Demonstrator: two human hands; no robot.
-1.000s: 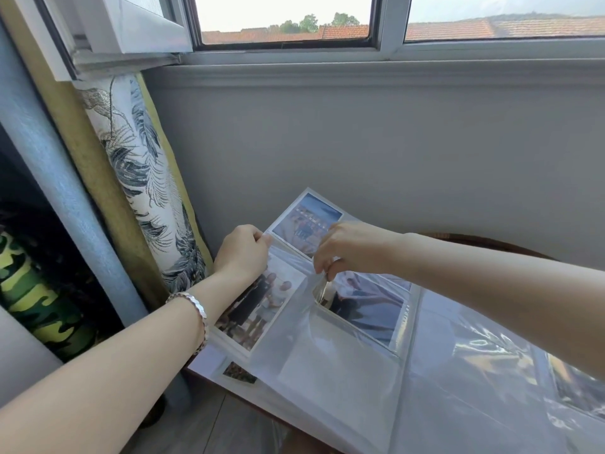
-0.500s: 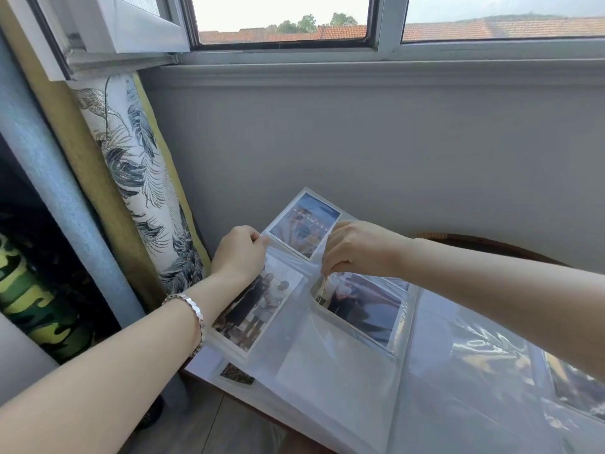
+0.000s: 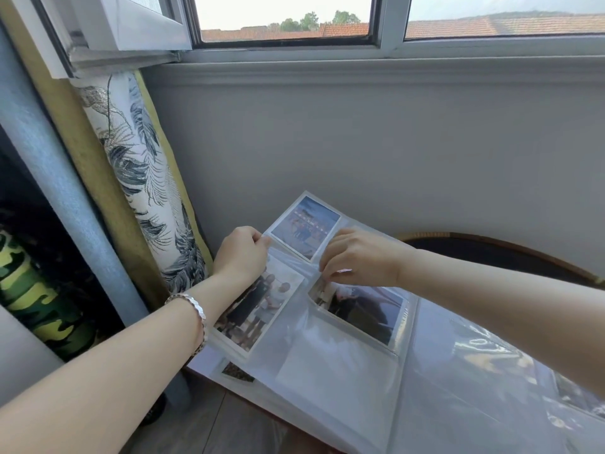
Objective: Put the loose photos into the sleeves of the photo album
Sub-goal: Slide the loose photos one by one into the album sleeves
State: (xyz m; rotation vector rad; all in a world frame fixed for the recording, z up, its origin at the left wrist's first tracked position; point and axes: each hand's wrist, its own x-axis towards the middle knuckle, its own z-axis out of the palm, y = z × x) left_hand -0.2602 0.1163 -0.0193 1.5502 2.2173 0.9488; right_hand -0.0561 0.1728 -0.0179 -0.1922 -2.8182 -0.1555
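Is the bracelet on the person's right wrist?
No: the bracelet sits on the wrist of the left hand, while the wrist of the right hand is bare.

Left hand (image 3: 240,253) and right hand (image 3: 357,258) both pinch the open photo album (image 3: 343,381) at its clear page.

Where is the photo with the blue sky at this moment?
In the head view, the sky photo sits in the farthest sleeve of the album, left of centre, between the left hand and the right hand, near the grey wall.
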